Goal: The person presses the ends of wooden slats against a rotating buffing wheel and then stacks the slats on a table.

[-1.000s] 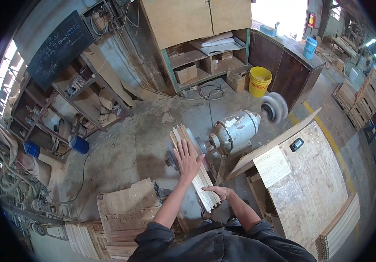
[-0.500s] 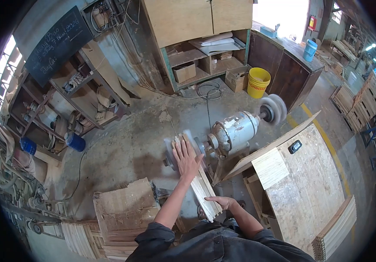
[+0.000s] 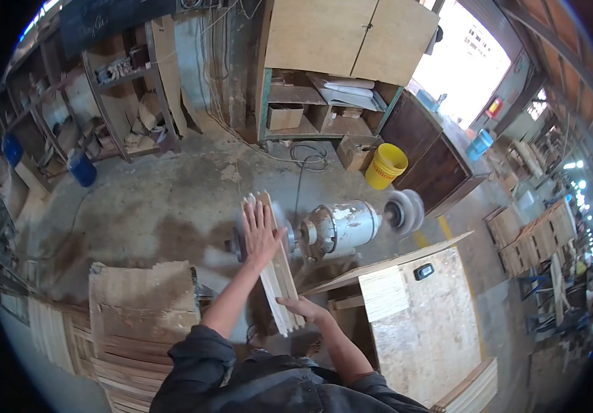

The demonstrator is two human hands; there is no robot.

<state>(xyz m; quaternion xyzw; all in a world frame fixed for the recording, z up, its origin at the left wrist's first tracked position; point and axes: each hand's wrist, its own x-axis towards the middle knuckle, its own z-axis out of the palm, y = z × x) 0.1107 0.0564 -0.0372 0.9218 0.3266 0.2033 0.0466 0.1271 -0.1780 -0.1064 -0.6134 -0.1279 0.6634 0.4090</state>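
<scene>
A small bundle of light wooden strips (image 3: 280,283) slants across the middle of the view, over the blurred left wheel (image 3: 236,242) of a bench buffing machine (image 3: 344,226). My left hand (image 3: 261,239) lies flat on the far part of the strips, fingers stretched out and slightly spread. At the near end, my right hand (image 3: 303,309) grips the strips from the right side, thumb on top. The strips hide part of the wheel, and whether they touch it cannot be seen. A second blurred wheel (image 3: 405,211) sits on the machine's right end.
At right stands a wooden work surface (image 3: 424,323) with a pale board (image 3: 384,292) and a dark switch box (image 3: 424,272) on it. Stacked wooden strips (image 3: 141,354) lie at lower left. Behind the machine are a yellow bucket (image 3: 386,166), a cabinet (image 3: 317,38) and a cable (image 3: 309,157).
The view has shifted and tilted, so the machine and tables appear farther left. Both hands stay on the strips; my left hand still lies flat and my right hand keeps its grip.
</scene>
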